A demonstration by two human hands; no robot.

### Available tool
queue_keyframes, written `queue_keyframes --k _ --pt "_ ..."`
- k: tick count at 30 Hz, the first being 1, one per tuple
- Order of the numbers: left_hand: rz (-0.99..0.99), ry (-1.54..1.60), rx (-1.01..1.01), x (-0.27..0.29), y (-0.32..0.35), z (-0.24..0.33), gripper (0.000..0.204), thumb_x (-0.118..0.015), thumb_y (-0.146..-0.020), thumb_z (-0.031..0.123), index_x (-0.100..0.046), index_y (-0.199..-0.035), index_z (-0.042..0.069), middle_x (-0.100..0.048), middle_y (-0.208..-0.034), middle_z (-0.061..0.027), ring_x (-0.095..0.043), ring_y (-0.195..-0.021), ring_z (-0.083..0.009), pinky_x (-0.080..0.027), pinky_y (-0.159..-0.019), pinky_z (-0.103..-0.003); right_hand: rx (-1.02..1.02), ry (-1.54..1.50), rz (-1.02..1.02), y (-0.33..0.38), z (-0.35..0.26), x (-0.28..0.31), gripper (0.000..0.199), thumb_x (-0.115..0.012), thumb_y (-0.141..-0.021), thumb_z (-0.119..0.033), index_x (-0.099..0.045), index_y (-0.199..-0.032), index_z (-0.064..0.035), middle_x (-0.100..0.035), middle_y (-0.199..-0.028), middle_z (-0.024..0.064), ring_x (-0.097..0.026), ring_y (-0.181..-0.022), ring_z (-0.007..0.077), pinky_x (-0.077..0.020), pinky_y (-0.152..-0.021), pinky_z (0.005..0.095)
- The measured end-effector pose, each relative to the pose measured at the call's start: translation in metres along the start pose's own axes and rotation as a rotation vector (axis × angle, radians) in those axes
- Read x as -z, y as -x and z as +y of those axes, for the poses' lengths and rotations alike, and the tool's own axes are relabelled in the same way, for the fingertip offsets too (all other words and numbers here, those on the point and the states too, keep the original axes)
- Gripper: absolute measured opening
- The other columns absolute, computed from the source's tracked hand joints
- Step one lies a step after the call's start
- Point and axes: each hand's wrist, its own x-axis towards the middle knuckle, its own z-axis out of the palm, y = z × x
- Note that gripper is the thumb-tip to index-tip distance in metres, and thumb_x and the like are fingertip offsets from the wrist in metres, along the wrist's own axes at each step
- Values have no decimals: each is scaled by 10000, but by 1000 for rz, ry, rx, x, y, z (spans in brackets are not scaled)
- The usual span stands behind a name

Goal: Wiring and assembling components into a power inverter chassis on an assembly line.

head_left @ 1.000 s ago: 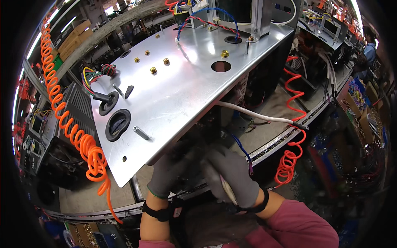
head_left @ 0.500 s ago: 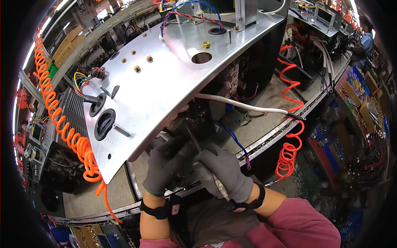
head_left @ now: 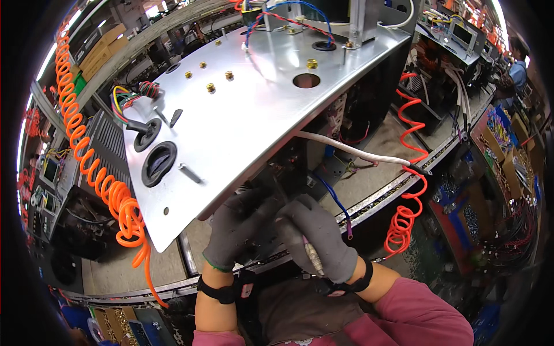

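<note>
Compared w/ the frames 1 s and 0.5 s ago, both gloved hands had crept up and in under the near edge of the metal panel (head_left: 242, 121), centre of frame. Earlier they sat lower, clear of the edge; at this moment they were tucked right against the dark assembly (head_left: 277, 173) below the panel.

Left hand (head_left: 234, 230), grey glove, lower centre: fingers curled and pressed onto the dark assembly, thumb side touching the panel's underside edge. Closed-ish, but whether it actually gripped a part couldn't be told; the fingertips were hidden.

Right hand (head_left: 320, 239), just right of it: wrapped shut around a slim tool w/ a pale handle (head_left: 310, 252). The handle end stuck out toward the wrist, the tip pointed up-left into the gap under the panel, hidden there. In the earlier frames the tool looked further from the panel; now it was angled in, so the work seemed to have gone from approach to tool-on-part.

The panel itself sat higher and larger in frame than 1 s ago, i.e. the head had leaned in.

Nearby: white cable (head_left: 352, 151) ran from under the panel toward right of centre, blue wire (head_left: 334, 202) hung just right of the right hand, orange coiled hose (head_left: 92, 167) at left, a second coil (head_left: 404, 219) at right.
</note>
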Motion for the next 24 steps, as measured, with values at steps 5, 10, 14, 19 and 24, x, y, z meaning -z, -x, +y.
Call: queue_keyframes --k 5,10,14,19,24 --pt "28 -141 -86 3 -5 -11 404 -718 -921 131 -644 -1277 -44 -714 -1093 -79 -636 -968 -109 -521 -855 -275 83 52 43 0 -4 1 111 -699 -857 -91 -635 -945 -71 -601 -827 139 -618 -691 332 -493 -587 401" --pt "-8 -64 -84 6 -2 -17 427 -716 -922 157 -637 -1284 -56 -718 -1072 -75 -638 -932 -100 -528 -817 -269 110 119 -3 8 7 -3 130 -715 -833 -90 -638 -937 -75 -601 -821 135 -620 -689 325 -494 -579 406" --pt "-26 -100 -198 7 -3 -23 414 -701 -932 151 -634 -1279 -65 -721 -1038 -69 -644 -877 -98 -534 -765 -262 92 93 2 15 14 -5 155 -720 -819 -103 -639 -949 -80 -607 -826 142 -627 -695 339 -501 -578 412" --pt "-17 -106 -270 6 -8 -31 388 -688 -940 141 -638 -1270 -58 -716 -1030 -79 -657 -859 -110 -548 -738 -272 133 133 -38 20 18 -4 193 -711 -796 -107 -644 -975 -83 -616 -853 160 -649 -719 356 -514 -577 416" --pt "-48 -48 -254 6 -6 -23 420 -697 -931 133 -617 -1290 -69 -709 -1083 -105 -663 -955 -149 -548 -816 -298 86 168 -12 20 18 -6 191 -707 -792 -100 -647 -974 -93 -630 -886 164 -667 -729 359 -530 -584 423"
